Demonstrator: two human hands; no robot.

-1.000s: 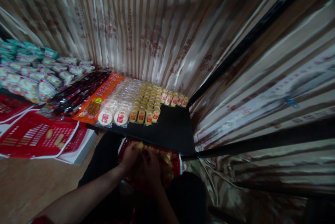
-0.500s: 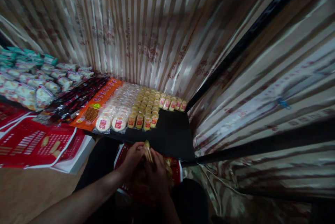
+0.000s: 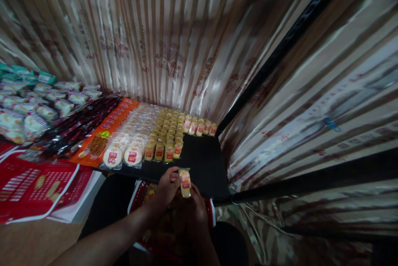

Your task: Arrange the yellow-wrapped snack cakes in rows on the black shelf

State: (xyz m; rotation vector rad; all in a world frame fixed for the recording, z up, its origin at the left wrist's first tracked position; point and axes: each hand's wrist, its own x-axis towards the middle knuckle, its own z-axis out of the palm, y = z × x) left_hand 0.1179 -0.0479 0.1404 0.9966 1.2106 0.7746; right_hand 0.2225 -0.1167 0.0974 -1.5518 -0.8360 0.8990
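Observation:
Over the red basket [image 3: 214, 214] on my lap, I hold up a small yellow snack pack [image 3: 185, 183] in clear wrap, its red-and-white label facing me. My left hand [image 3: 169, 183] is closed on its upper left edge. My right hand [image 3: 199, 206] touches its lower right side, with the fingertips partly hidden. More yellow packs lie in the basket, dim and half covered by my arms. Beyond my hands, rows of matching yellow packs [image 3: 168, 152] stand on the black table [image 3: 200, 166], with a short row along the back.
Left of the yellow packs lie round white crackers [image 3: 133, 155] in clear wrap, an orange snack bag [image 3: 96, 139], dark red packets [image 3: 77, 121] and white striped packets [image 3: 35, 123]. A red-and-white bag [image 3: 37, 183] sits lower left. Striped curtain and a black pole [image 3: 264, 71] border the table.
The yellow pack has turned from edge-on to label-forward between my hands. The view has shifted slightly, moving the table goods left and down.

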